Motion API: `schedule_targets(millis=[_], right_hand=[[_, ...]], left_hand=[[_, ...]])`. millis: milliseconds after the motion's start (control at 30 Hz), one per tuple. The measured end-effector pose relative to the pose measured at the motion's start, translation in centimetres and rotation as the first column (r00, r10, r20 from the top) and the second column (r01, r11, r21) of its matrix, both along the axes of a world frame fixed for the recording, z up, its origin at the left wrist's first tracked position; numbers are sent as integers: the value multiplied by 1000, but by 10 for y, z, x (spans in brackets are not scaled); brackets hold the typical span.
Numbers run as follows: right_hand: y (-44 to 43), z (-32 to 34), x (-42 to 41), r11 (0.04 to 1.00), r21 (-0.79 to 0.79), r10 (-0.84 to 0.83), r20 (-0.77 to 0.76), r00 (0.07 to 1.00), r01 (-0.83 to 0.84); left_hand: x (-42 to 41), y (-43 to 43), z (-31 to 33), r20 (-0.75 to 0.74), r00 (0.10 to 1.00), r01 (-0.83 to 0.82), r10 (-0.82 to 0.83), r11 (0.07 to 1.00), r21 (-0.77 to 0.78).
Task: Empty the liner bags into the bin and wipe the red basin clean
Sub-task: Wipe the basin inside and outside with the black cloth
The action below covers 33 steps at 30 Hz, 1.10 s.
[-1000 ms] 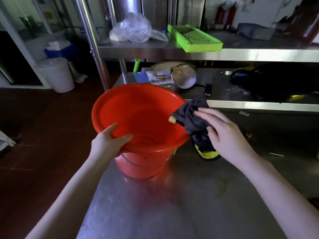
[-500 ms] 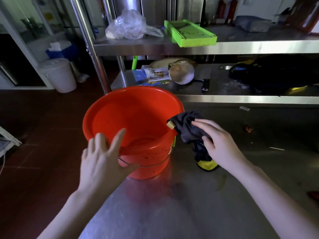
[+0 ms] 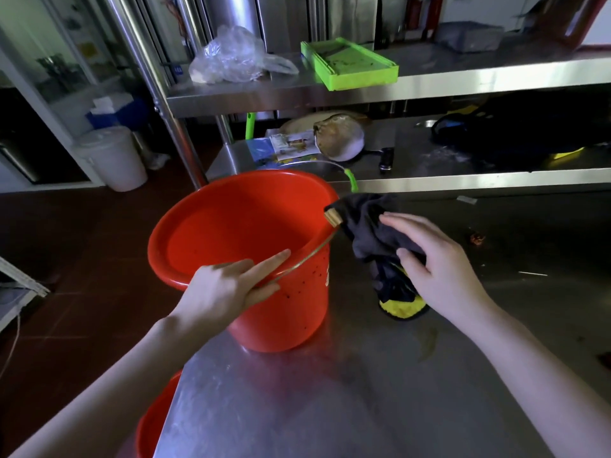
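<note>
head view: red basin [image 3: 244,226] stands on steel table [image 3: 330,391], near its left edge. left hand [image 3: 228,289] grips near rim and wire handle [image 3: 307,259] — index laid along rim, thumb outside. right hand [image 3: 436,269] pinches dark cloth [image 3: 367,226] just right of basin — cloth touches rim.
</note>
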State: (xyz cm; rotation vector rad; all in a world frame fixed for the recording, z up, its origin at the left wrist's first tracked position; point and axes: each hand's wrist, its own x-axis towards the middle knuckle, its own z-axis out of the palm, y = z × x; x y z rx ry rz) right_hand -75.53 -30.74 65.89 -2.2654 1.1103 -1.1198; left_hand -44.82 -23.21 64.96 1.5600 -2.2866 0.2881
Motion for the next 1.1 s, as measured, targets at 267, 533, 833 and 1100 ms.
schedule_targets(millis=[267, 533, 833, 1100], right_hand=[[-3, 27, 31, 999, 23, -27, 122, 992, 25], [-6, 37, 121, 995, 95, -13, 76, 997, 6], [13, 6, 188, 996, -75, -22, -670, 742, -38], [15, -29, 220, 998, -60, -46, -494, 868, 19]], left_hand=[[10, -20, 42, -424, 836, -384, 348, 923, 1], [45, -17, 35, -706, 580, -471, 406, 874, 115], [44, -13, -12, -776, 397, -463, 491, 837, 292], [40, -29, -11, -749, 468, -359, 469, 876, 323]])
